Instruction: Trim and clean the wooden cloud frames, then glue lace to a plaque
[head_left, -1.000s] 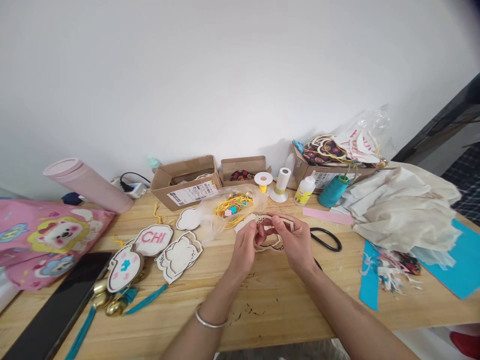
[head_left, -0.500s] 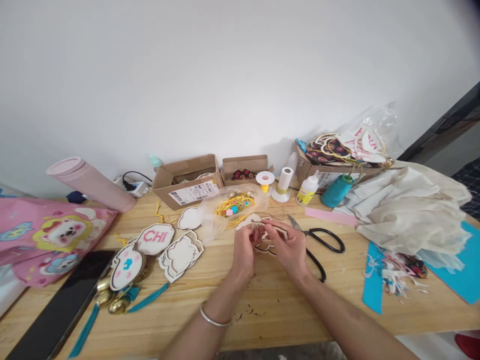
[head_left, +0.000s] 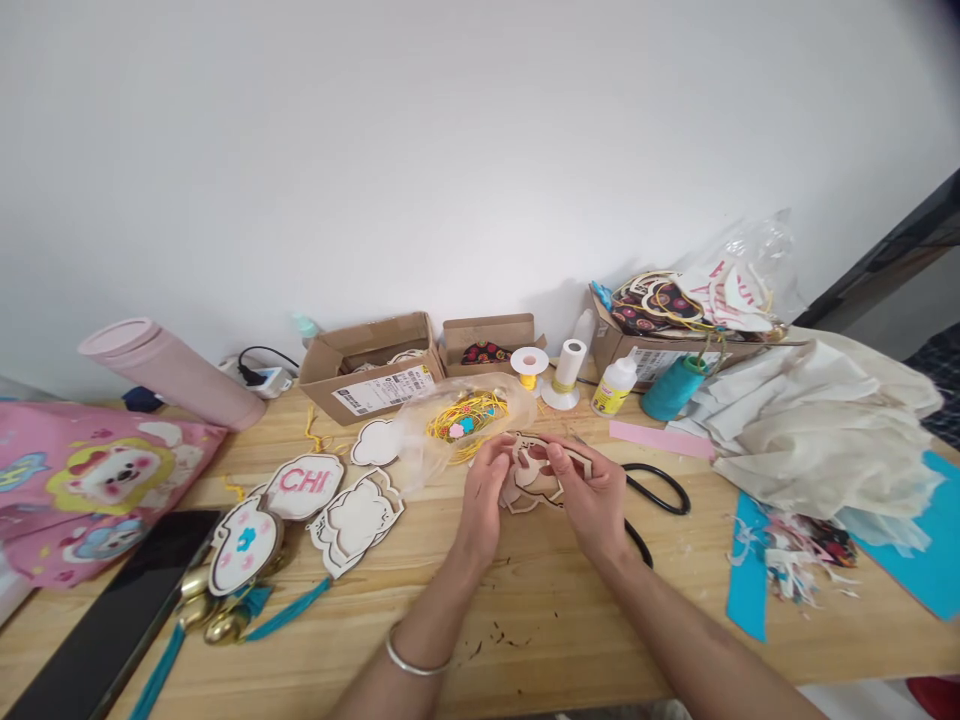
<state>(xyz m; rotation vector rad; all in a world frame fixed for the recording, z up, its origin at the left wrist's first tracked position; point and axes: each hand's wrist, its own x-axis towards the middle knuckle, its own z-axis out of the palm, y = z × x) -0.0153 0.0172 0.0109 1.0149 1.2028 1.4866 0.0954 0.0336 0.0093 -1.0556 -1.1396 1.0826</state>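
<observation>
Both hands meet over the middle of the wooden table (head_left: 540,610). My left hand (head_left: 480,495) and my right hand (head_left: 592,495) are closed on a small cloud-shaped wooden cutout (head_left: 534,474), held between them just above the tabletop. A silver bangle (head_left: 414,660) circles my left wrist. Just behind the hands lies a clear bag of yellow cord (head_left: 465,412). Black scissors (head_left: 656,495) lie to the right, partly hidden by my right hand.
Finished and blank cloud ornaments (head_left: 304,485) with teal tassels lie at left, beside a dark phone (head_left: 112,620) and pink bag (head_left: 82,480). Cardboard boxes (head_left: 371,375), thread spools, a glue bottle (head_left: 611,385) and a teal spool (head_left: 671,385) line the back. White cloth (head_left: 817,430) and blue paper scraps lie right.
The cutout has been turned between my fingers so more of its flat face shows. My right hand shifted slightly right, covering the scissors' blades.
</observation>
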